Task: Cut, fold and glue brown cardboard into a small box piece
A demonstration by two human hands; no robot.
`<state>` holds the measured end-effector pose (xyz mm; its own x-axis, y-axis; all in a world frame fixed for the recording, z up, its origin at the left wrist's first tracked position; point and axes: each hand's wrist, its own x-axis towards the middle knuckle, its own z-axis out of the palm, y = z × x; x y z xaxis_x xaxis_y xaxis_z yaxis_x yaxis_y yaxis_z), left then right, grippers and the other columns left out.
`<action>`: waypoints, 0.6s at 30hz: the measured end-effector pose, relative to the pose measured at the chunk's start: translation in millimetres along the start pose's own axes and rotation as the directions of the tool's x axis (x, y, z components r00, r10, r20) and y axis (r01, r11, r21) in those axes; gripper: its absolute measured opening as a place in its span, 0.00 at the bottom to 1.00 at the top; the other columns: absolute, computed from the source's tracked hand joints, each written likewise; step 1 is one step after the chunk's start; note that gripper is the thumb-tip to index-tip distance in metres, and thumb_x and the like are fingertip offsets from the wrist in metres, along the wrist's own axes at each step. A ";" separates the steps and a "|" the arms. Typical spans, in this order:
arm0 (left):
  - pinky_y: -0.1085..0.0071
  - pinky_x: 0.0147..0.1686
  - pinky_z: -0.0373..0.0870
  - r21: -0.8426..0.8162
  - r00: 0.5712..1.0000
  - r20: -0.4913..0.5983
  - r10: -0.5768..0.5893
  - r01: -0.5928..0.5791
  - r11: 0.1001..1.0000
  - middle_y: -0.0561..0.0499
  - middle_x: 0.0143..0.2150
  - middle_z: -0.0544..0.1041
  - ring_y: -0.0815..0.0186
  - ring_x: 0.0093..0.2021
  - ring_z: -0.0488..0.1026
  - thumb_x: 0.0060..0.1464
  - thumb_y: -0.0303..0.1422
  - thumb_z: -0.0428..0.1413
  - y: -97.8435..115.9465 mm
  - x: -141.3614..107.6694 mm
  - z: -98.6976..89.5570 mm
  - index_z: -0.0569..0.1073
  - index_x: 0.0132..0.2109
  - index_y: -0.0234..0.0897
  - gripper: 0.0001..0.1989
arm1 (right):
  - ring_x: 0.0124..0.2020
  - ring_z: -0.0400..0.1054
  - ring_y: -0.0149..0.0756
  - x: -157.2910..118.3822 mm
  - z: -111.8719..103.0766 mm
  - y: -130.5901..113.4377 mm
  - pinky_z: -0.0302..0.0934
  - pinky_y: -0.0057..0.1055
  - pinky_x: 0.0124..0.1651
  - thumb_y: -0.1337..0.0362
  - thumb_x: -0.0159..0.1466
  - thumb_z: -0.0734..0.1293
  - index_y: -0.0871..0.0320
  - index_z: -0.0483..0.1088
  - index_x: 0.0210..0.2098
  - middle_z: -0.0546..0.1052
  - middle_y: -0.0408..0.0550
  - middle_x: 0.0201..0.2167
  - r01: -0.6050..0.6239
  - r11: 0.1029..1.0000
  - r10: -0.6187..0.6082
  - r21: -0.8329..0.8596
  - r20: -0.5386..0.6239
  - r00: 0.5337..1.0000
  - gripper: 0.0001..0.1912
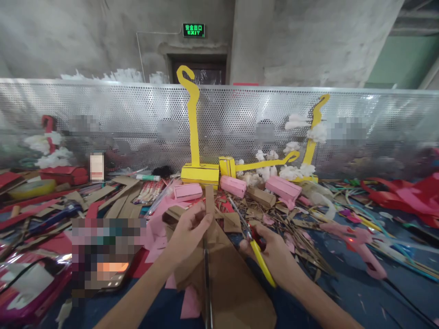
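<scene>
My left hand (192, 228) pinches a narrow brown cardboard strip (210, 201) between thumb and fingers, its end pointing up. In my right hand (269, 249) is a pair of scissors (262, 265) with a yellow handle, the blades angled up and left, near the strip but apart from it. Below both hands lies a large brown cardboard piece (236, 278), partly hidden by my left hand. A long, thin, dark shiny bar (206, 292) runs along it towards me; I cannot make out what it is.
Yellow hook-topped shapes (194, 128) on block bases stand before a perforated metal panel (137, 119). Pink blocks (188, 192) and cardboard scraps (302, 242) lie in front. A pink glue gun (363, 246) with a cord is at right, a lit phone (113, 274) at left.
</scene>
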<state>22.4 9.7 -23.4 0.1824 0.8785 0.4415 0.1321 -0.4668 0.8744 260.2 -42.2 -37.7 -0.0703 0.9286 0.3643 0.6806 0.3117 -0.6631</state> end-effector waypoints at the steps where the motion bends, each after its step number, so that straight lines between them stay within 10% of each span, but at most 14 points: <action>1: 0.72 0.35 0.69 0.008 1.000 -0.006 0.012 -0.012 1.000 0.53 0.33 0.74 0.67 0.33 0.70 0.63 0.42 0.55 -0.5 -0.3 0.1 0.71 0.37 0.36 0.12 | 0.27 0.63 0.35 -0.7 -0.2 -0.4 0.57 0.29 0.29 0.51 0.63 0.68 0.56 0.67 0.31 0.70 0.41 0.25 -0.006 1.000 0.006 0.002 0.004 1.000 0.15; 18: 0.72 0.30 0.70 -0.165 0.991 0.120 -0.052 0.072 0.984 0.46 0.42 0.80 0.69 0.28 0.75 0.64 0.38 0.54 10.4 0.4 4.6 0.69 0.47 0.35 0.10 | 0.52 0.69 0.56 18.0 -9.2 72.9 0.61 0.51 0.56 0.62 0.59 0.70 0.63 0.73 0.46 0.75 0.63 0.47 -0.001 0.924 -0.045 -0.383 -0.110 0.993 0.17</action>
<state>28.4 4.8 -15.1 0.2904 0.8834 0.3678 -0.0172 -0.3795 0.9250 315.3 -4.7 -73.5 -0.0197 0.8858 0.4637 0.9081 0.2099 -0.3623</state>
